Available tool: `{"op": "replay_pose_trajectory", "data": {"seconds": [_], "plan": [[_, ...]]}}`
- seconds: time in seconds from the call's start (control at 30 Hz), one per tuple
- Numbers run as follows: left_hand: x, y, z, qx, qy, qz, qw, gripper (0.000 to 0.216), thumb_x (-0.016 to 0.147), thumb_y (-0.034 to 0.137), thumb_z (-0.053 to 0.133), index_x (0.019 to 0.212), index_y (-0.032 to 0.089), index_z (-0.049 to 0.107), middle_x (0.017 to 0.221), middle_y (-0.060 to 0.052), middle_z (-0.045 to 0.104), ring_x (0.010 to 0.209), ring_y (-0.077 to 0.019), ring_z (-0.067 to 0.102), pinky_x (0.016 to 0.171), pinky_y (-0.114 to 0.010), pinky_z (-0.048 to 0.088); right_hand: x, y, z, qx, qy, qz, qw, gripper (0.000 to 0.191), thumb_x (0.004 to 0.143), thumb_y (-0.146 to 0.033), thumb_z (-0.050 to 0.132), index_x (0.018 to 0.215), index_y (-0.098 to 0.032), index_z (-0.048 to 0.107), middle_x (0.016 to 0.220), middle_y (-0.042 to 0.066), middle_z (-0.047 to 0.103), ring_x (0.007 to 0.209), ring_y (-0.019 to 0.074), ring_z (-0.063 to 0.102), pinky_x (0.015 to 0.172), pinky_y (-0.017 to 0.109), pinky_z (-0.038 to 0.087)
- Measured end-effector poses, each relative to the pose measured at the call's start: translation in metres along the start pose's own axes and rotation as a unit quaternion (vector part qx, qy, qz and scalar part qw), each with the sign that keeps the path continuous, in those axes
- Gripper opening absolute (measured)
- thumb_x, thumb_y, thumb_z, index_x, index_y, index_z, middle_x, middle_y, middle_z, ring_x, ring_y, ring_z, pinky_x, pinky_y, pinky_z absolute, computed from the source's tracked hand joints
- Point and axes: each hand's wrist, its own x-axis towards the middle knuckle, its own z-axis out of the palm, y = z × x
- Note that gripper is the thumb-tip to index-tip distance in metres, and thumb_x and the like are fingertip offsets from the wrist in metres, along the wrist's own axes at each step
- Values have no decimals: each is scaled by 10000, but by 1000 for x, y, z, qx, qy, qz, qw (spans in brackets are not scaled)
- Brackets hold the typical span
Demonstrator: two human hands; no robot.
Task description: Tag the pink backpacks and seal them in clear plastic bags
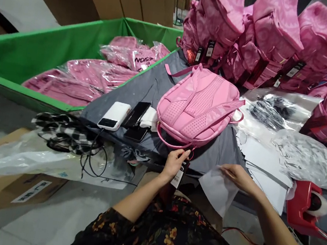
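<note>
My left fingers (181,154) pinch the black tag (181,171), my right fingers (229,170) a white sheet (217,191) clear of it; the pink backpack (197,107), seemingly part-done, lies unbagged on the bench (144,83) beyond, bagged packs (88,73) already in the green bin (9,50)

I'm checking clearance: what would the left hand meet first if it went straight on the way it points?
The left hand would probably meet the near edge of the pink, rounded fabric backpack first, though depth is unclear.

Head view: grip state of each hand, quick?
Left hand: closed, holding the black hang tag near its top.
Right hand: closed, holding a thin white sheet.
</note>
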Motion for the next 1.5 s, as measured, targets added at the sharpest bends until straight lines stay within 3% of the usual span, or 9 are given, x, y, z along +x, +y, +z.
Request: {"op": "replay_pose_trajectory", "data": {"seconds": [0.2,0.33,0.43,0.53,0.7,0.87,1.07,1.23,1.5], "plan": [[-24,13,12,120,-47,138,982,235,942,395,626,845,189,683,780,7,647,739,-138,597,716,-244,449,75,-14,35,121,165,-43,978,569,899,-722,439,691,-204,550,619,3,519,594,151,461,598,270,376],[-34,-1,23,331,-77,228,912,236,981,234,557,1186,182,663,1017,-79,669,952,-217,644,856,-337,517,90,-26,48,273,177,-57,944,528,865,-716,547,778,-199,603,700,12,592,653,164,522,626,276,441],[-39,-12,25,422,-63,267,864,251,985,210,525,1206,165,635,1059,-112,642,989,-248,628,873,-398,539,89,-35,55,295,193,-30,935,480,793,-662,680,875,-190,653,757,17,648,678,169,560,656,288,477],[-44,-20,22,349,-33,285,892,214,991,228,520,1157,188,650,1051,-100,634,1006,-239,631,916,-412,542,90,-42,61,261,233,-14,937,434,686,-502,794,949,-183,664,820,22,679,705,166,576,678,286,483],[-35,-18,14,-48,143,67,986,350,844,373,753,1120,184,649,1132,-116,676,1095,-242,658,1012,-422,520,95,-42,63,288,234,-18,929,336,696,-426,714,918,-180,658,821,23,686,713,163,591,686,282,483],[0,-2,23,-382,58,-160,908,391,660,341,878,912,108,691,885,-141,764,822,-241,734,844,-388,578,94,-37,59,277,210,-9,938,394,705,-489,750,922,-173,658,803,19,683,707,169,591,688,287,478],[22,-3,40,-407,155,-196,878,218,573,77,785,760,113,681,709,-51,732,591,-140,662,694,-295,568,90,-29,43,97,250,-73,961,426,942,-555,516,882,-181,712,799,35,670,730,175,585,683,275,438],[36,-5,50,-404,181,-211,872,224,572,22,740,727,156,649,659,-6,701,596,-121,644,687,-276,560,81,-42,37,-192,397,-108,891,223,951,-336,570,878,-213,742,813,42,660,697,150,561,622,262,345],[23,-5,48,-390,169,-199,883,126,594,131,720,633,168,606,513,54,538,496,-95,508,547,-241,457,92,-76,75,-389,361,-149,834,197,957,-165,572,789,-201,668,789,49,611,755,171,514,647,299,309]]}}
